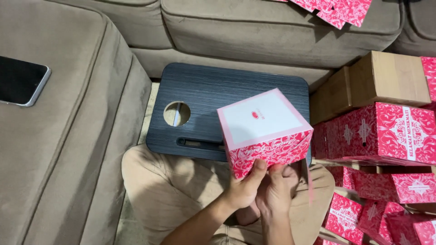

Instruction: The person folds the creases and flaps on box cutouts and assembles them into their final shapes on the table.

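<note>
The left hand (243, 188) and the right hand (277, 190) are close together, touching each other, low in the middle of the picture. Both pinch the bottom edge of a pink box (263, 131). The left thumb presses on the front of the box. The right fingers curl up around the same bottom edge. The box is held up in the air, tilted, above the person's lap and partly in front of the small table. Its top is white with a pink border, and its sides are bright pink with white swirls.

Now from the left. A phone (20, 81) lies flat with its dark screen up on a wide tan couch cushion (68, 149). Next comes a small black lap table (204, 100) on the floor, just against the couch. It has 1 round hole (177, 113) and 1 long slot (200, 143) near its front edge. The person's knees in tan pants (168, 181) are just below the table.

On the right are many more pink boxes (386, 131), stacked up and piled together. A plain brown cardboard box (381, 79) sits on top of the stack. At the top right, flat pink sheets (336, 9) with the same swirls lie on the couch seat.
</note>
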